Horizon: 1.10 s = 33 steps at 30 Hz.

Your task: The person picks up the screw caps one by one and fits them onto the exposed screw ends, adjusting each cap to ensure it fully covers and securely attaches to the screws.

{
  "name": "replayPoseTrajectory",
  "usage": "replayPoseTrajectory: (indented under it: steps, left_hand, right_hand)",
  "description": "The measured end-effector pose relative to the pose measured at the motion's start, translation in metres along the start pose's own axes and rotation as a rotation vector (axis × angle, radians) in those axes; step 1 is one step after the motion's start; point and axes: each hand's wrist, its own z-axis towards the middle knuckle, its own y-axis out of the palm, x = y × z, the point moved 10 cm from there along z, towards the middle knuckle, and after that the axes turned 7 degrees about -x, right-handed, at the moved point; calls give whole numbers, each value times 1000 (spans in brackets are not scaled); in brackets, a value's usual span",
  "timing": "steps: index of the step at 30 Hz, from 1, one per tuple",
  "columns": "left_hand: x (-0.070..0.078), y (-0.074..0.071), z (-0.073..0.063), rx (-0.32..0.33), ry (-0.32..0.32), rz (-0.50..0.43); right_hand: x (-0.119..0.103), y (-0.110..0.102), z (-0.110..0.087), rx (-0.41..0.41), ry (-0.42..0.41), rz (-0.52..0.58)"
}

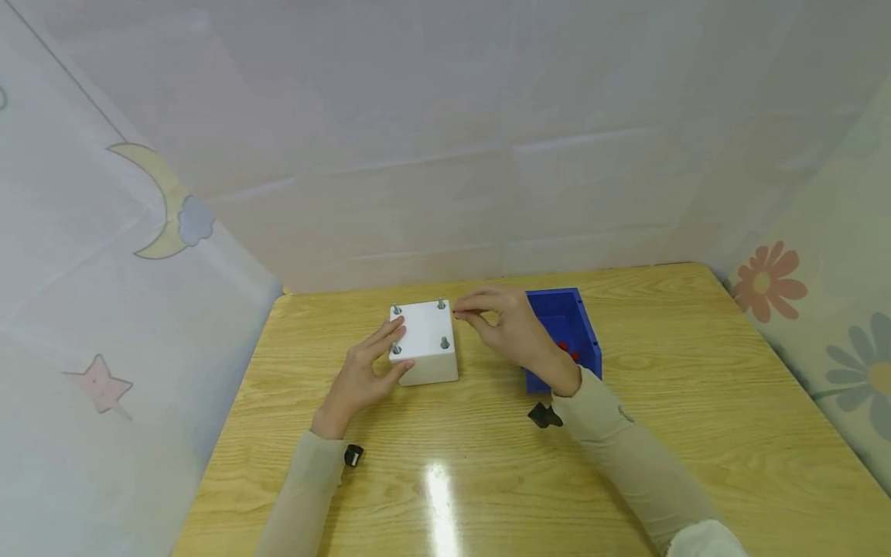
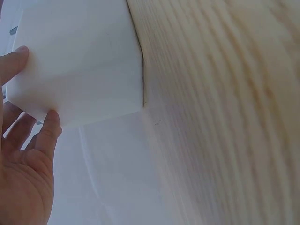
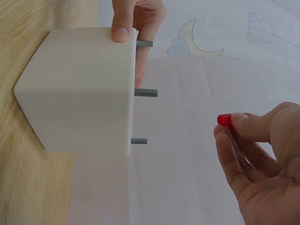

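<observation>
A white block (image 1: 423, 329) stands on the table, with a threaded bolt (image 1: 445, 343) sticking up near each corner of its top. My left hand (image 1: 363, 375) grips the block at its left side, thumb on the front face and fingers over the top's left edge. In the right wrist view, bare thread shows on the bolts that are visible. Between thumb and fingertips my right hand (image 1: 511, 329) pinches a small red cap (image 3: 224, 120). That hand hovers just right of the block's back right corner, with the cap apart from the bolts.
Right of the block, partly behind my right forearm, sits a blue bin (image 1: 553, 302) with a few red pieces (image 1: 575, 357) inside. The wooden table (image 1: 390, 495) meets a hanging cloth (image 1: 487, 193) at the back, and printed cloths hang at both sides.
</observation>
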Motion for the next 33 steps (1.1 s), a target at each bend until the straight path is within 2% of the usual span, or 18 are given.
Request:
replayPoseTrajectory:
  steps: [9, 22, 33]
  left_hand:
    - [-1, 0, -2, 3, 0, -13]
    - [1, -1, 0, 8, 31, -1]
    - [2, -1, 0, 9, 52, -7]
  right_hand:
    - [-2, 8, 5, -47, 31, 26]
    - [-8, 16, 12, -55, -21, 41]
    - [-11, 22, 15, -45, -44, 10]
